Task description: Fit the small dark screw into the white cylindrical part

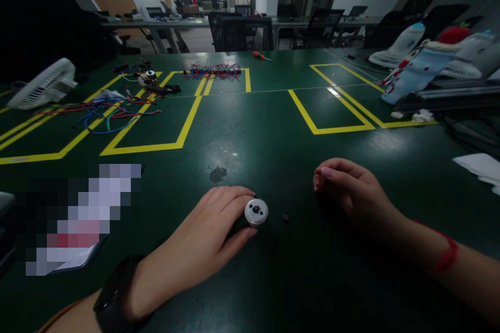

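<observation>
My left hand [219,223] rests on the green table [234,145], its fingers and thumb wrapped round a small motor [257,211]. The motor's round silver end faces up, with a dark centre and small holes beside it; the hand hides much of its body. Just to the right of the motor lies a tiny dark nut-like piece [285,217], touched by neither hand. Farther right, my right hand [351,192] has its fingers curled and the thumb pressed against them. Whether anything sits inside that grip is hidden.
Loose red and blue wires [117,114] and a white fan [45,86] are at the left. A wire bundle [213,71] and an orange screwdriver [260,55] lie far back. A blurred-out flat object [84,223] is near left; a light-blue plush-like item [416,75] stands right.
</observation>
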The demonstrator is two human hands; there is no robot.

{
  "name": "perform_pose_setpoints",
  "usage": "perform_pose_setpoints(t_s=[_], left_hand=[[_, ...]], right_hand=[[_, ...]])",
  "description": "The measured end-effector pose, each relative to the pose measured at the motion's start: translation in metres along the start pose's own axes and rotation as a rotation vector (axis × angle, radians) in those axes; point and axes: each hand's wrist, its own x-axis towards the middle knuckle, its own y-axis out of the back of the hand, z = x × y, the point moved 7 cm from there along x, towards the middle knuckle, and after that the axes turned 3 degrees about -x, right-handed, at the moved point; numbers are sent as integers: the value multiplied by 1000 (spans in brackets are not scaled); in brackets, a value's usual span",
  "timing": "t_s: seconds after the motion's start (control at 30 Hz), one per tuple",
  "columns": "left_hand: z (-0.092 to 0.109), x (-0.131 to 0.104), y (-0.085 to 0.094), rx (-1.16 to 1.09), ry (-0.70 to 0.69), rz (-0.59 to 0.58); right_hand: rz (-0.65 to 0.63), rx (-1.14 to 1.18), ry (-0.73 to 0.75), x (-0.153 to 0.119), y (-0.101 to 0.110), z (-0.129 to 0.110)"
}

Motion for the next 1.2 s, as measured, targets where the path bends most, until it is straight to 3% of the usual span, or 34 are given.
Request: perform_pose_setpoints(t_s=[0.33, 0.53, 0.67, 0.8, 0.93, 1.03, 1.2], left_hand=[[1, 1, -1, -1, 3, -8], [0, 1, -1, 11, 18, -4], [0, 1, -1, 12, 16, -1], [1, 1, 0, 4, 13, -4], [2, 3, 1, -10, 7, -5], [4, 3, 2, -14, -3, 16], [5, 2, 2, -27, -8, 28]], right_hand=[[-9, -157, 33, -2, -1, -4], [-376, -847, 347, -20, -42, -13], [-456, -1057, 474, -26, -58, -7], [-457, -1076, 499, -24, -66, -12], [-395, -964, 585, -23, -80, -40], [-428, -982, 641, -24, -99, -55], [-468, -1108, 627, -22, -116, -53]])
